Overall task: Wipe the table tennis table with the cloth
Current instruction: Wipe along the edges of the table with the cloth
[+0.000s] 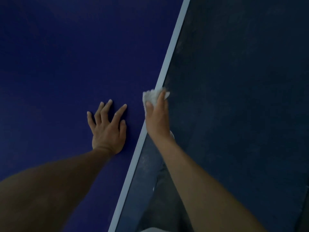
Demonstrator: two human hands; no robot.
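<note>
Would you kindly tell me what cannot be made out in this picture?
Head view: much of the cloth lies hidden under the right hand.
Head view: the table is cut off by the frame; its ends are unseen.
Head view: dim light hides any dust on the table.

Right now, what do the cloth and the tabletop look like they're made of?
Cloth: white, soft and fuzzy, bunched in folds in the right hand; likely cotton or tissue-like fabric.
Tabletop: hard, flat board with matte dark-blue paint and a painted white edge line; probably wood composite, unconfirmed.
</note>
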